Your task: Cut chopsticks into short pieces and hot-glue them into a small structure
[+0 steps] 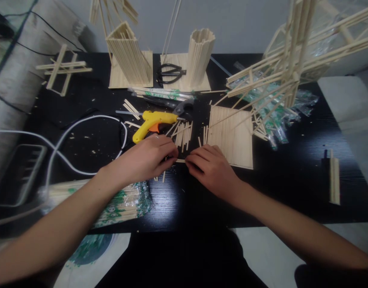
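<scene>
My left hand [149,158] and my right hand [212,168] meet over the middle of the black table [292,184]. Both are closed in a pinch on the two ends of one short wooden stick [180,161] that lies level between them. Just beyond my fingers lies a small pile of cut sticks [184,134]. A flat panel of glued sticks [232,136] rests to the right of my right hand. A yellow glue gun [155,122] lies just behind my left hand.
A white cable [81,132] loops at the left. A bag of wrapped chopsticks [123,204] lies under my left forearm. Two stick towers [129,56] [200,56], black scissors [170,74] and pliers [179,107] stand behind. A large stick frame [286,68] rises at the right.
</scene>
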Motion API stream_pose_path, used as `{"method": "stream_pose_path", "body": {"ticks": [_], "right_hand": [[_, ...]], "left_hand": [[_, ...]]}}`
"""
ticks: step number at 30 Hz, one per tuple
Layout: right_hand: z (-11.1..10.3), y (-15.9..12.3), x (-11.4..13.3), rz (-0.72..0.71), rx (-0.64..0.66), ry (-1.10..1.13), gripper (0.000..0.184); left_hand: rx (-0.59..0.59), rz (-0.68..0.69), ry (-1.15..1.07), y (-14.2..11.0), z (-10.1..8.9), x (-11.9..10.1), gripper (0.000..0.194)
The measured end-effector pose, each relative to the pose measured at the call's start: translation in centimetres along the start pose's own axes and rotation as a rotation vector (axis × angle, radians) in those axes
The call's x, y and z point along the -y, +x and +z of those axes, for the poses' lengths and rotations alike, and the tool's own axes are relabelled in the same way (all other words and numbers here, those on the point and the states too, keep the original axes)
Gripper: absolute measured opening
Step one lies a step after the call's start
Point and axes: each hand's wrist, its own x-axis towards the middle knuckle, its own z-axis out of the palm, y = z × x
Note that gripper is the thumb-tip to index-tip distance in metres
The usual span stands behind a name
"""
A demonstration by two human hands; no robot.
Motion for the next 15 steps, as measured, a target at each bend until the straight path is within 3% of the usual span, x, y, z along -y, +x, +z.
{"method": "stream_pose_path", "body": {"ticks": [15], "right_hand": [[0.1, 0.0, 0.0, 0.001, 0.001, -0.007, 0.019]], "left_hand": [[0.013, 0.034, 0.041, 0.5, 1.1, -0.1, 0.02]]}}
